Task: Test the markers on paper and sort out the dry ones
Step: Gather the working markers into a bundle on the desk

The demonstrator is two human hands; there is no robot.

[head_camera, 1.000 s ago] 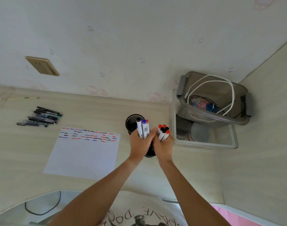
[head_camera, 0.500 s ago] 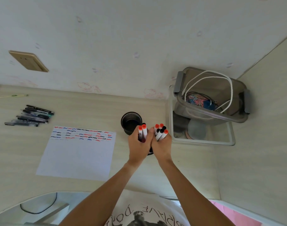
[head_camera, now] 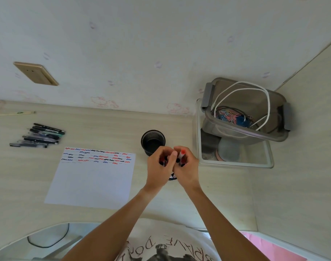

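Pale wood-grain desk [head_camera: 108, 127] runs under a white wall, with a grey storage bin [head_camera: 241, 110] at the right of the frame. Judging by the sheet of paper [head_camera: 91, 178] left of centre, testing looks nearly done: rows of red, blue and black squiggles fill its top edge, the rest blank. A pile of dark pens [head_camera: 38, 135] lies at the far left, perhaps the rejects, though I cannot tell. At centre frame my left hand [head_camera: 161, 166] and right hand [head_camera: 186, 166] press together, each wrapped around a bundle of markers [head_camera: 181, 157] held upright; only red and black cap ends show between my fingers. Just behind them stands the black mesh pen cup [head_camera: 153, 141], seemingly empty. What seems left is putting these away.
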